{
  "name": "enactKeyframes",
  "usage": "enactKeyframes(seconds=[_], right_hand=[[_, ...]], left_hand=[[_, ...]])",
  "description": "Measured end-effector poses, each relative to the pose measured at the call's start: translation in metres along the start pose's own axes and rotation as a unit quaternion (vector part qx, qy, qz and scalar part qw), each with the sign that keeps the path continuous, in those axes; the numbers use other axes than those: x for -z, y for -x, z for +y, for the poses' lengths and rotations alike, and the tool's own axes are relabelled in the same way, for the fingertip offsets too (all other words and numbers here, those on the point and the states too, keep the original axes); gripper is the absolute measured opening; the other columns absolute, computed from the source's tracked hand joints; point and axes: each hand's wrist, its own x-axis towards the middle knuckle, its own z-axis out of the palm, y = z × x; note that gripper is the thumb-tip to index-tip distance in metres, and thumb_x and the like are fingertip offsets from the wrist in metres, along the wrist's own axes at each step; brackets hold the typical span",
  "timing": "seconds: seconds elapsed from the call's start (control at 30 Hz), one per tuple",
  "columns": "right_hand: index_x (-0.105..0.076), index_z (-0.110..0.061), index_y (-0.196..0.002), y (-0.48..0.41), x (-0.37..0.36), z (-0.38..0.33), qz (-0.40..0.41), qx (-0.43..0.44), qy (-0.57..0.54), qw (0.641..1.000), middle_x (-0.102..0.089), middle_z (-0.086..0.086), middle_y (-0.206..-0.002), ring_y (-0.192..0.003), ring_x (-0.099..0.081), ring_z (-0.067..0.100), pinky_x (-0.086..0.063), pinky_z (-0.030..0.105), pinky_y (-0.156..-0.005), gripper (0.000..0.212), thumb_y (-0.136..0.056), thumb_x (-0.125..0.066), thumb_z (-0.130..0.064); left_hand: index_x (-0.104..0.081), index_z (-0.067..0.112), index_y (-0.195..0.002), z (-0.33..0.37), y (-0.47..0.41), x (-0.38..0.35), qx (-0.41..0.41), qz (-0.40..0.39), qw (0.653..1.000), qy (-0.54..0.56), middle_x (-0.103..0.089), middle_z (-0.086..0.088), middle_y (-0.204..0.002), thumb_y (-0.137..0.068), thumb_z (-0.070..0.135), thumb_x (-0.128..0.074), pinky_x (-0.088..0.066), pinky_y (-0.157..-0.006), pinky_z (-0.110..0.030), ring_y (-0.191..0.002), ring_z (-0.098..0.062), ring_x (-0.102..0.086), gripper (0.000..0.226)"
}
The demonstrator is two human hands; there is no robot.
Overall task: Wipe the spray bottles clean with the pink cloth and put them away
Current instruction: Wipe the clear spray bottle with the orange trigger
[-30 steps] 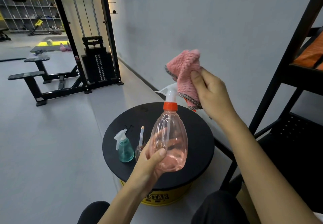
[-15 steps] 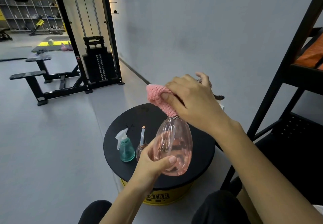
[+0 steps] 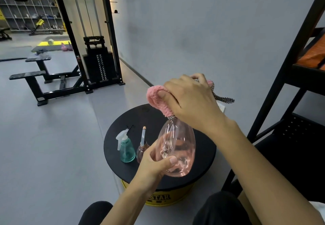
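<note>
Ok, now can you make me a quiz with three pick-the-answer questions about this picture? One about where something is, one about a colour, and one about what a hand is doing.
1. Where is the teal bottle?
A) on the floor
B) on the black stool
C) on the shelf

2. What colour is the cloth?
A) pink
B) blue
C) white

3. What is the right hand doing?
A) hanging empty
B) gripping the cloth over the top of the pink bottle
C) lifting the teal bottle

Answers:
1 B: it stands upright on the stool's round top.
2 A: the fluffy cloth is pink.
3 B: its fingers curl round the cloth bunched over the bottle's top, while the left hand holds the bottle's base.
</note>
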Motion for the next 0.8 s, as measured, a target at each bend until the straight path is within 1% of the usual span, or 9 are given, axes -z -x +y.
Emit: enactKeyframes(seconds=[0.1, 0.2, 0.27, 0.33, 0.43, 0.5, 0.6, 0.7, 0.8], right_hand=[[-0.067, -0.018, -0.096, -0.003, 0.002, 0.005, -0.013, 0.025, -0.023, 0.999, -0.066, -0.008, -0.086, -0.079, -0.056, 0.016, -0.032, 0.037, -0.082, 0.046, -0.101, -0.031, -0.048], [-0.061, -0.022, -0.096, -0.002, 0.008, 0.016, -0.046, 0.012, -0.048, 0.998, -0.051, -0.016, -0.085, -0.079, -0.045, 0.009, -0.026, 0.031, -0.082, 0.054, -0.096, -0.020, -0.057], [-0.049, -0.027, -0.088, -0.001, 0.009, 0.024, -0.058, -0.013, -0.052, 0.997, -0.048, -0.016, -0.081, -0.076, -0.045, 0.010, -0.029, 0.032, -0.082, 0.049, -0.094, -0.016, -0.063], [-0.042, -0.026, -0.084, 0.001, 0.009, 0.029, -0.072, -0.038, -0.056, 0.995, -0.047, -0.013, -0.077, -0.073, -0.044, 0.013, -0.033, 0.035, -0.083, 0.049, -0.095, -0.016, -0.065], [-0.045, -0.023, -0.085, 0.002, 0.011, 0.027, -0.075, -0.054, -0.044, 0.995, -0.048, -0.011, -0.079, -0.076, -0.045, 0.014, -0.033, 0.036, -0.088, 0.052, -0.093, -0.010, -0.061], [-0.053, -0.021, -0.093, 0.004, 0.012, 0.019, -0.091, -0.048, -0.029, 0.994, -0.051, -0.012, -0.088, -0.085, -0.048, 0.013, -0.030, 0.037, -0.091, 0.062, -0.088, -0.008, -0.063], [-0.061, -0.018, -0.108, 0.005, 0.009, 0.005, -0.076, -0.006, 0.003, 0.997, -0.061, -0.009, -0.099, -0.095, -0.054, 0.016, -0.029, 0.039, -0.090, 0.062, -0.094, -0.015, -0.058], [-0.063, -0.017, -0.111, 0.003, 0.008, 0.008, -0.066, -0.005, -0.016, 0.998, -0.065, -0.006, -0.102, -0.091, -0.052, 0.013, -0.027, 0.036, -0.088, 0.061, -0.095, -0.017, -0.055], [-0.061, -0.020, -0.104, 0.004, 0.011, 0.026, -0.053, -0.035, -0.039, 0.997, -0.061, -0.010, -0.095, -0.085, -0.045, 0.009, -0.027, 0.034, -0.087, 0.068, -0.092, -0.009, -0.063]], left_hand=[[-0.059, 0.006, -0.124, -0.002, 0.002, 0.002, 0.007, 0.010, 1.000, 0.023, -0.073, -0.016, -0.104, -0.036, 0.055, -0.093, -0.058, -0.075, -0.034, -0.093, -0.030, -0.072, 0.107], [-0.058, 0.006, -0.124, -0.002, 0.004, 0.008, 0.010, 0.013, 0.999, 0.034, -0.072, -0.017, -0.107, -0.036, 0.054, -0.094, -0.058, -0.076, -0.036, -0.094, -0.032, -0.072, 0.107], [-0.060, 0.007, -0.123, -0.003, 0.006, 0.009, 0.014, 0.014, 0.999, 0.047, -0.073, -0.017, -0.105, -0.034, 0.055, -0.094, -0.058, -0.075, -0.035, -0.092, -0.031, -0.071, 0.107], [-0.062, 0.009, -0.120, -0.004, 0.008, 0.010, 0.016, 0.014, 0.998, 0.052, -0.073, -0.014, -0.101, -0.032, 0.055, -0.094, -0.058, -0.074, -0.034, -0.089, -0.029, -0.072, 0.104], [-0.061, 0.011, -0.122, -0.003, 0.007, 0.008, 0.018, 0.008, 0.999, 0.045, -0.074, -0.014, -0.100, -0.033, 0.053, -0.095, -0.058, -0.075, -0.033, -0.090, -0.029, -0.072, 0.104], [-0.066, 0.017, -0.119, -0.001, 0.005, 0.005, 0.011, 0.001, 1.000, 0.022, -0.073, -0.016, -0.105, -0.038, 0.055, -0.093, -0.057, -0.078, -0.033, -0.093, -0.031, -0.072, 0.094], [-0.067, 0.018, -0.117, 0.000, 0.004, 0.000, 0.008, -0.006, 1.000, 0.009, -0.073, -0.016, -0.106, -0.040, 0.056, -0.093, -0.058, -0.075, -0.034, -0.093, -0.031, -0.072, 0.090], [-0.065, 0.015, -0.117, 0.000, 0.005, 0.000, 0.012, 0.003, 0.999, 0.040, -0.074, -0.015, -0.102, -0.035, 0.054, -0.094, -0.058, -0.073, -0.034, -0.090, -0.028, -0.072, 0.096], [-0.066, 0.011, -0.116, -0.002, 0.007, 0.004, 0.009, 0.004, 0.998, 0.058, -0.074, -0.016, -0.099, -0.032, 0.055, -0.095, -0.059, -0.075, -0.036, -0.088, -0.030, -0.072, 0.098]])
